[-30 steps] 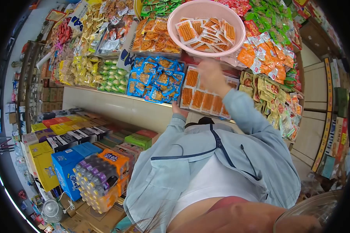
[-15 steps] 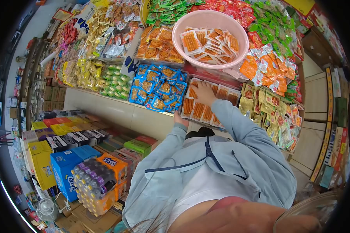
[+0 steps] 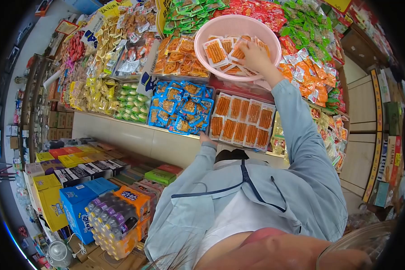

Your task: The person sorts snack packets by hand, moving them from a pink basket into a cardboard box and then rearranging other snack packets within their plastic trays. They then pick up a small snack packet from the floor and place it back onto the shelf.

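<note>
My right hand (image 3: 255, 57) reaches into a pink plastic basin (image 3: 274, 38) of loose packets of orange-brown snack sticks. Its fingers are closed on one tilted snack packet (image 3: 236, 55); part of the packet is behind the fingers. In front of the basin, a clear tray (image 3: 271, 143) holds snack packets (image 3: 244, 120) of the same kind, laid flat in two rows. My left hand (image 3: 205, 138) is at the near left corner of that tray, close to the blue snack packets (image 3: 181, 108). Most of its fingers are hidden.
Bins of orange ring snacks (image 3: 177, 56), green-white packets (image 3: 132, 101) and gold packets (image 3: 279, 135) surround the tray. Lower left, drink cartons (image 3: 83, 198) and a shrink-wrapped bottle pack (image 3: 117, 220) stand stacked near a small fan (image 3: 58, 253).
My right hand has left the flat packets in the tray and moved up into the pink basin, closing on a packet there. The left hand stays by the tray's near corner.
</note>
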Action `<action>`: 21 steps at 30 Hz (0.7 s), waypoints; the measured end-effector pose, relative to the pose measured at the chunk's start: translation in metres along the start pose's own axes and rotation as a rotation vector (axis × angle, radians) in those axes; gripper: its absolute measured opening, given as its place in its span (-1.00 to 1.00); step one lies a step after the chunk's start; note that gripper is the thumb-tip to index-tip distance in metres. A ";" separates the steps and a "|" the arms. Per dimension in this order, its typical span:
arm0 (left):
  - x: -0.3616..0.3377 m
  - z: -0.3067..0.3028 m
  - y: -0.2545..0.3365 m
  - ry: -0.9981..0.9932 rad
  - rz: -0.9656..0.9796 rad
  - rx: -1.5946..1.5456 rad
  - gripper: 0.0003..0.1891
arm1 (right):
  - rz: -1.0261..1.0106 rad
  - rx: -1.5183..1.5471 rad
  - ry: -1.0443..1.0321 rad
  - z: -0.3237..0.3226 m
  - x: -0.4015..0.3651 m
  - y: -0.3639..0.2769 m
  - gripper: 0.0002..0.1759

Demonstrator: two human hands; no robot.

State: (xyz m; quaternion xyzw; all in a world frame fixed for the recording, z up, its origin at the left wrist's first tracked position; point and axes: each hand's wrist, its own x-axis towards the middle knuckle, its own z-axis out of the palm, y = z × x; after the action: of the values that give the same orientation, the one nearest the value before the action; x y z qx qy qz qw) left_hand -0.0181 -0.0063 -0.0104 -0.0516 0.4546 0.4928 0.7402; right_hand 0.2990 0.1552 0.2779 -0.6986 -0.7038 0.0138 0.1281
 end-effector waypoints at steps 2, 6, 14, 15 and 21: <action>0.034 -0.022 -0.008 0.086 0.065 0.056 -0.42 | -0.105 -0.134 0.252 0.005 -0.008 -0.005 -0.43; 0.025 -0.011 -0.010 0.291 0.140 0.110 -0.44 | -0.307 0.039 0.546 -0.023 -0.052 -0.048 -0.54; 0.021 0.001 -0.008 0.438 0.122 0.082 -0.55 | -0.346 0.144 -0.088 0.137 -0.156 -0.078 -0.36; 0.022 0.001 -0.008 0.429 0.143 0.093 -0.56 | -0.288 0.083 -0.071 0.145 -0.155 -0.077 -0.29; -0.007 0.013 -0.001 0.328 0.127 0.125 -0.59 | -0.105 0.052 -0.116 0.169 -0.153 -0.092 -0.16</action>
State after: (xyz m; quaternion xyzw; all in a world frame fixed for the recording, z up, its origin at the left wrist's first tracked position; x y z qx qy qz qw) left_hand -0.0103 -0.0047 0.0017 -0.0564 0.6015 0.4940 0.6253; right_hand 0.1740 0.0294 0.1077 -0.6552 -0.7451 0.0658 0.1056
